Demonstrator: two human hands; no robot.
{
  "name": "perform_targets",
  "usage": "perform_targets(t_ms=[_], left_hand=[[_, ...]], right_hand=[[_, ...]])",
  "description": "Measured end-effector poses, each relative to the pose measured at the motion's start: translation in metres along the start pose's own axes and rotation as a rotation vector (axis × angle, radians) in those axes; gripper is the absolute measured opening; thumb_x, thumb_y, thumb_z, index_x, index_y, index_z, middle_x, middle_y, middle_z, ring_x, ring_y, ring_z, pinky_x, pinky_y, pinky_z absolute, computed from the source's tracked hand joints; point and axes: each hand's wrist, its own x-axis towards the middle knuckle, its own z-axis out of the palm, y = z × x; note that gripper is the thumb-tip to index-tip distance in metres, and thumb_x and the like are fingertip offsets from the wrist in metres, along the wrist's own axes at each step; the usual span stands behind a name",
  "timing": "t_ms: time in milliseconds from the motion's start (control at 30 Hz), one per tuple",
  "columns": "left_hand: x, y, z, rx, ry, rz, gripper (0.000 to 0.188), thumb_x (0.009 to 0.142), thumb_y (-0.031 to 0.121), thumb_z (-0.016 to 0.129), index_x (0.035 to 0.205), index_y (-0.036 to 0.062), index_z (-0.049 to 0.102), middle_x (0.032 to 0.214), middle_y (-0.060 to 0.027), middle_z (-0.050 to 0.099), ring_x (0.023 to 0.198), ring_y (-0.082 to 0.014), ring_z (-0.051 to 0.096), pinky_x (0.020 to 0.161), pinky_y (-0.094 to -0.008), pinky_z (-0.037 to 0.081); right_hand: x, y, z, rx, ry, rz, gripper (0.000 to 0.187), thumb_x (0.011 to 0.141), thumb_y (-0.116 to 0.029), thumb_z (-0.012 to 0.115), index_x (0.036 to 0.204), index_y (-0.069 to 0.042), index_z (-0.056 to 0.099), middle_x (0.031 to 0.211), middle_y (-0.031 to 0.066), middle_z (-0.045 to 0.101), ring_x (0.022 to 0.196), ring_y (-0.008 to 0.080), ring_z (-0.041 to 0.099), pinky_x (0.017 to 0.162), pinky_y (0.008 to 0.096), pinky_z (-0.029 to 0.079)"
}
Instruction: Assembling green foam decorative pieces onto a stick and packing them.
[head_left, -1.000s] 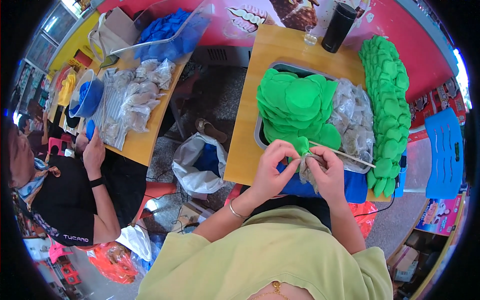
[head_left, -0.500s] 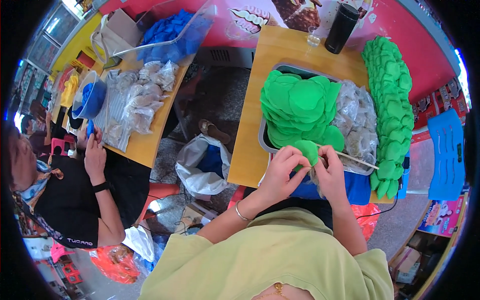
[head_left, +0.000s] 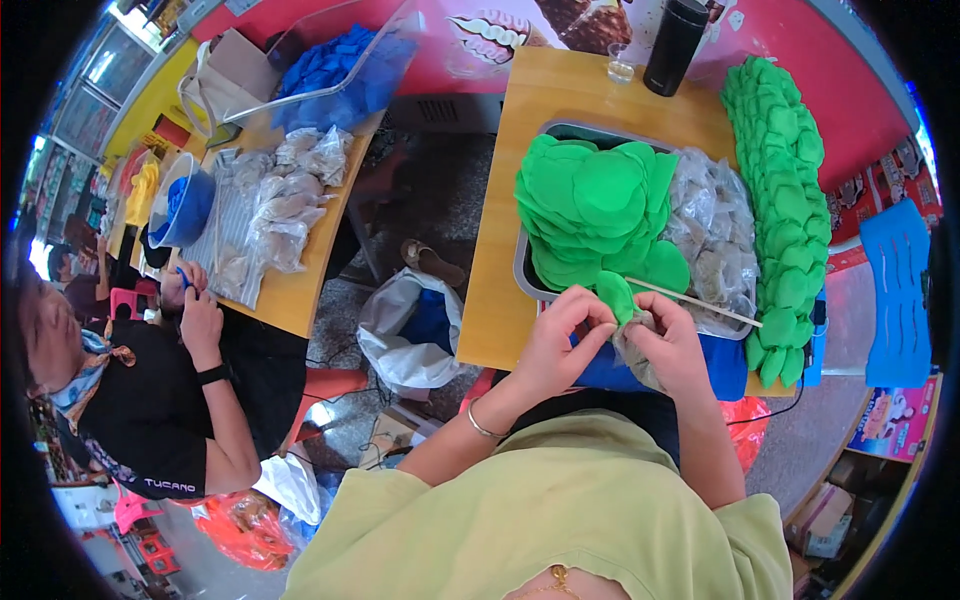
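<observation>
Close in front of me, both hands meet at the near edge of a grey tray (head_left: 522, 262). My left hand (head_left: 560, 340) is closed, its thumb and fingers pinching a green round cloth piece (head_left: 614, 294) that stands up bent between my hands. My right hand (head_left: 672, 350) is closed round a small clear bag with greyish-brown contents (head_left: 636, 366), its top against the green piece. In the tray lie a heap of green cloth discs (head_left: 595, 200) and, to its right, several similar filled bags (head_left: 708, 230). A thin pale stick (head_left: 700, 303) slants across the tray's near right.
Stacked green cloth pieces (head_left: 785, 190) line the table's right edge. A black bottle (head_left: 676, 48) and a clear cup (head_left: 620, 68) stand at the back. Left, a person (head_left: 150, 400) works at another table (head_left: 300, 290). Between the tables sits a white sack (head_left: 385, 345). A blue chair (head_left: 897, 300) is at right.
The green piece, flatter before, now stands bent and narrower between my fingers. My right hand has turned, and more of the bag shows below it. The view has shifted slightly.
</observation>
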Motion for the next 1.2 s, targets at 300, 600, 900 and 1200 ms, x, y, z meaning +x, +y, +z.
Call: perform_targets(t_ms=[300, 600, 900, 1200], left_hand=[[0.000, -0.004, 0.012, -0.113, 0.017, -0.035, 0.006, 0.082, 0.002, 0.060, 0.086, -0.0006, 0.056, 0.082, -0.0050, 0.050, 0.068, -0.0113, 0.051, 0.059, -0.0228, 0.042], [0.001, -0.001, 0.019, 0.051, 0.022, -0.016, 0.007, 0.081, 0.002, 0.060, 0.086, -0.0005, 0.056, 0.081, -0.0053, 0.050, 0.069, -0.0120, 0.051, 0.060, -0.0228, 0.041], [0.000, -0.001, 0.027, -0.140, -0.010, -0.107, 0.005, 0.084, 0.004, 0.059, 0.086, 0.0001, 0.056, 0.083, -0.0031, 0.050, 0.072, -0.0082, 0.049, 0.061, -0.0211, 0.041], [0.001, 0.015, 0.033, 0.139, -0.076, 0.072, 0.009, 0.080, 0.000, 0.060, 0.087, -0.0002, 0.054, 0.083, -0.0077, 0.049, 0.071, -0.0166, 0.052, 0.061, -0.0245, 0.044]], right_hand=[[-0.001, 0.016, -0.003, -0.357, 0.159, -0.238, 0.012, 0.082, -0.009, 0.055, 0.091, -0.002, 0.052, 0.073, 0.0013, 0.057, 0.062, 0.0084, 0.052, 0.054, 0.0245, 0.042], [-0.010, -0.001, -0.015, 0.217, -0.079, -0.042, 0.021, 0.080, -0.007, 0.059, 0.099, -0.002, 0.049, 0.087, 0.0030, 0.056, 0.077, 0.0086, 0.052, 0.065, 0.0233, 0.042], [-0.011, 0.007, -0.026, -0.032, 0.011, -0.064, 0.018, 0.079, -0.009, 0.063, 0.090, -0.002, 0.050, 0.081, 0.0038, 0.058, 0.072, 0.0077, 0.052, 0.062, 0.0243, 0.043], [-0.007, 0.015, -0.026, -0.553, 0.180, -0.269, 0.012, 0.081, -0.006, 0.058, 0.087, -0.004, 0.048, 0.072, -0.0016, 0.049, 0.062, 0.0037, 0.045, 0.050, 0.0204, 0.037]])
